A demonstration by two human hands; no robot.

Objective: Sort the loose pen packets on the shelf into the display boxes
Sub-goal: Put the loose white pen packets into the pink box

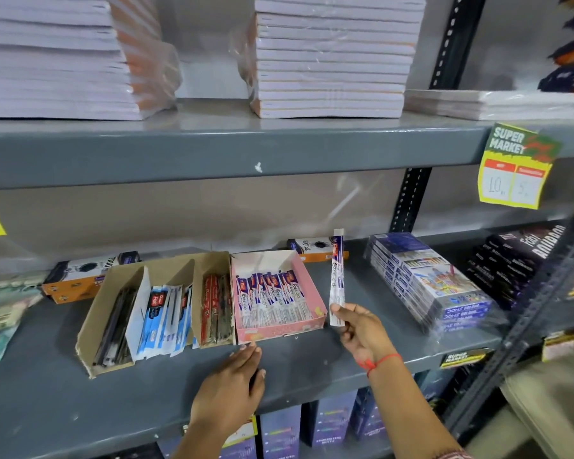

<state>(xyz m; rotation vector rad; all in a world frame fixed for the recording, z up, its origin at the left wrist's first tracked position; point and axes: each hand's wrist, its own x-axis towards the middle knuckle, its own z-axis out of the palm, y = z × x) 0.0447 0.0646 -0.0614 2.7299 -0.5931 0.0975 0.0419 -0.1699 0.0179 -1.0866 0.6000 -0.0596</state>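
My right hand pinches the lower end of a long white and purple pen packet, held upright just right of the pink display box. That box holds several matching purple packets. Left of it stands a brown cardboard display box with compartments of black pens, blue and white packets and red packets. My left hand rests flat on the grey shelf, fingertips touching the front of the pink box, holding nothing.
Orange and black boxes lie behind the display boxes. A wrapped stack of blue boxes and dark packs sit to the right. Notebook stacks fill the shelf above. A yellow price tag hangs from that shelf's edge.
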